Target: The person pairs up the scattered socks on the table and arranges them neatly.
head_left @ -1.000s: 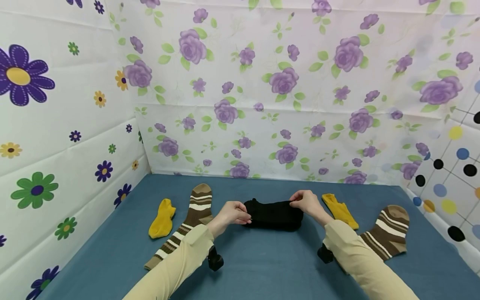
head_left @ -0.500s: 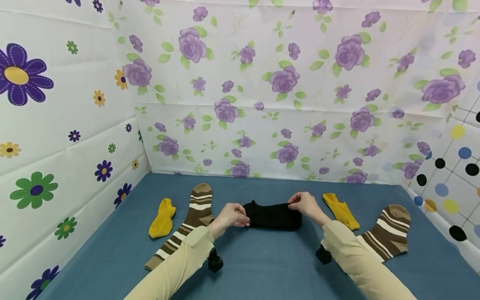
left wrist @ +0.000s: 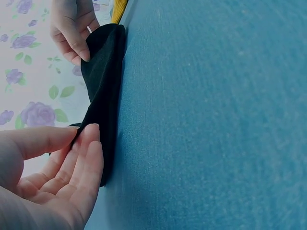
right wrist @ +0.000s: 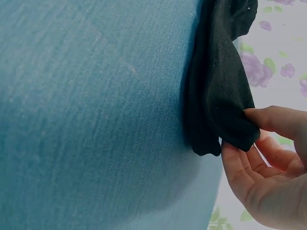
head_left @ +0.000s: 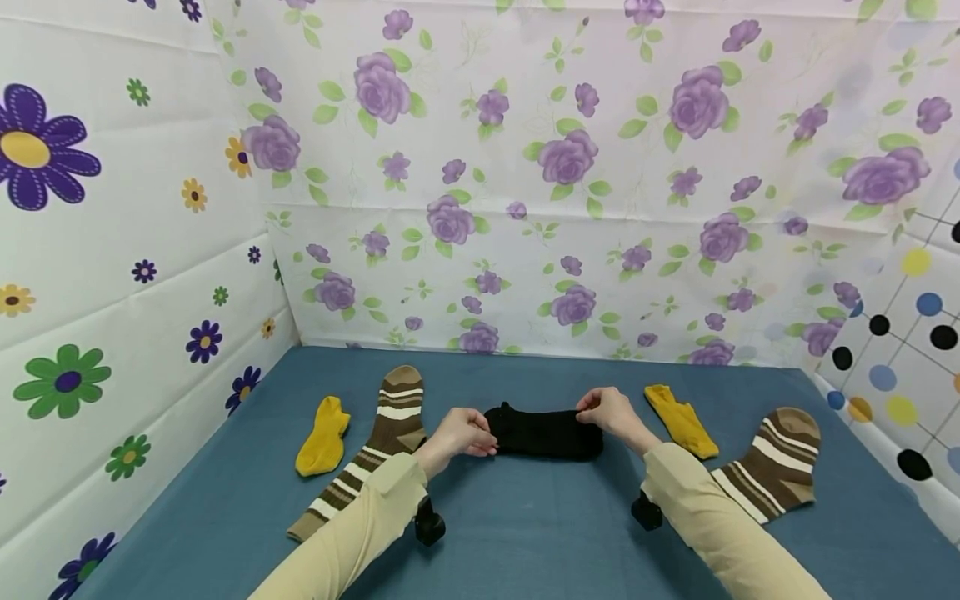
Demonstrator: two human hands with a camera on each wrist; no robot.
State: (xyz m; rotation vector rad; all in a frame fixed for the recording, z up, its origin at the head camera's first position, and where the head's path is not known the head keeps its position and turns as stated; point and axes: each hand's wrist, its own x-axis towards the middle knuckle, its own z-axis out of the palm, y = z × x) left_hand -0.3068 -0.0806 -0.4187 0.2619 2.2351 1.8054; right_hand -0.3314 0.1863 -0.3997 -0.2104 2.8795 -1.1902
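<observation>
Black socks (head_left: 543, 435), pinched at opposite ends by left hand (head_left: 457, 433) and right hand (head_left: 611, 412): apparently being aligned; next calls for level lowering.

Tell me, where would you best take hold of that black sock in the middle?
Probably by its two ends, coming in from left and right: the black sock lies lengthwise across the blue tabletop. At its right end, the upper layer parts from the fabric beneath, which should leave an edge to pinch.
</observation>
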